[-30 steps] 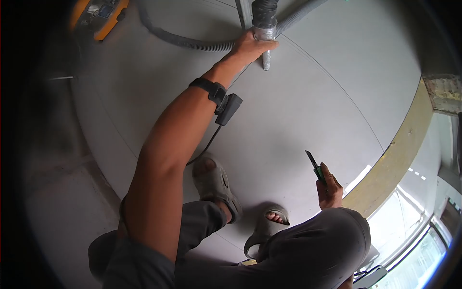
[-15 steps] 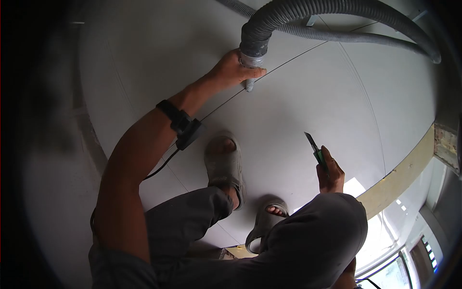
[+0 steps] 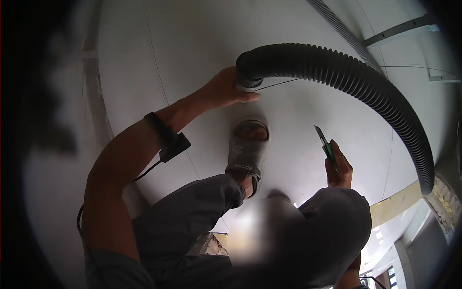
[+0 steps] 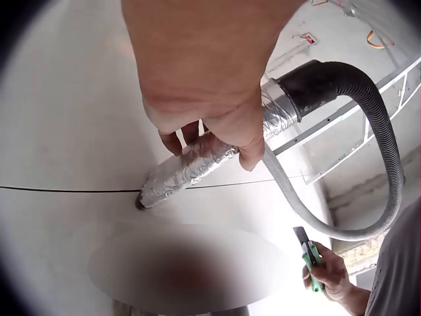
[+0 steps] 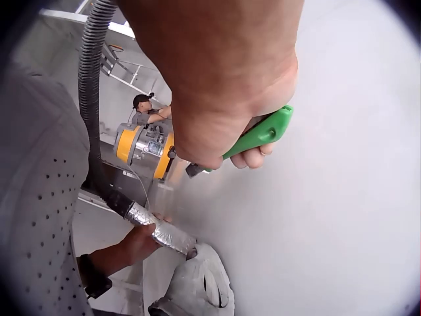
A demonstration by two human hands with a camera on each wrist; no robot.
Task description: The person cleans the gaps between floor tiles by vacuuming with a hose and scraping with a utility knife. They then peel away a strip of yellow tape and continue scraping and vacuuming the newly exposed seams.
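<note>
My left hand (image 3: 222, 91) grips a vacuum hose nozzle (image 4: 187, 171) wrapped in crinkled silver tape. In the left wrist view its dark tip is right at a thin black seam (image 4: 79, 191) between the pale floor panels. From the nozzle's upper end a black ribbed hose (image 3: 337, 67) arcs away to the right. My right hand (image 3: 340, 166) holds a green utility knife (image 5: 270, 131) beside the right knee, its blade out and pointing up and away in the head view. In the right wrist view the nozzle's far end overlaps a sandal.
My sandalled foot (image 3: 248, 149) stands just below the left hand. A yellow and silver vacuum machine (image 5: 146, 148) and another person (image 5: 141, 108) are in the background. Metal ladder rails (image 4: 342, 141) lie beyond the hose. A yellowish board strip (image 3: 394, 204) edges the floor at right.
The left hand has drawn the nozzle closer to my body and over toward the left foot, and the hose now sweeps across to the right. The right hand keeps holding the knife.
</note>
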